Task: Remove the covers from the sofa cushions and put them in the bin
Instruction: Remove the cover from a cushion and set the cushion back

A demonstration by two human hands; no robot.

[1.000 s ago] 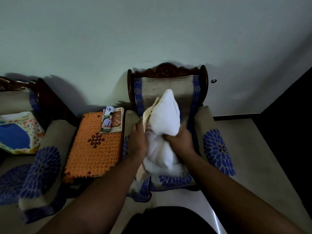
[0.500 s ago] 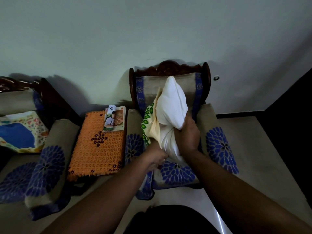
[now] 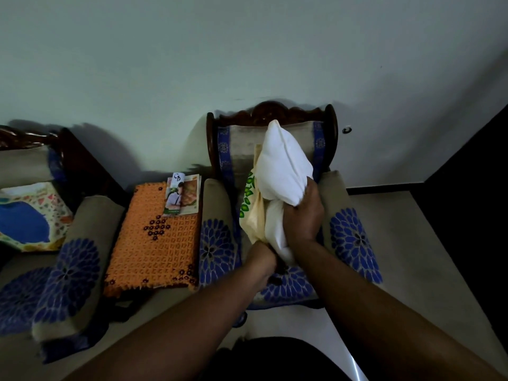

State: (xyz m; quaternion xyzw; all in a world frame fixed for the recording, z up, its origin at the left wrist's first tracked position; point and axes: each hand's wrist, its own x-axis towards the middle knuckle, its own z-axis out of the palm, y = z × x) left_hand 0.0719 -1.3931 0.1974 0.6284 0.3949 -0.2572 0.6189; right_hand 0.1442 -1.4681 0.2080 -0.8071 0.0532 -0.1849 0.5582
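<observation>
Over the seat of an armchair I hold a white cushion insert upright. My right hand squeezes its lower half. A cream cover with green leaves hangs bunched along the insert's left side and below it. My left hand grips the cover's lower end, just under the right hand. Most of the insert stands bare above the cover. No bin is in view.
Left of the armchair stands a small table under an orange mat with booklets on it. Further left, a second sofa carries a cushion with a blue and patterned cover. A dark doorway lies at right.
The insert has risen out of the cover as my right hand lifted it. My left hand has pulled the cover down and towards me, showing its green leaf print.
</observation>
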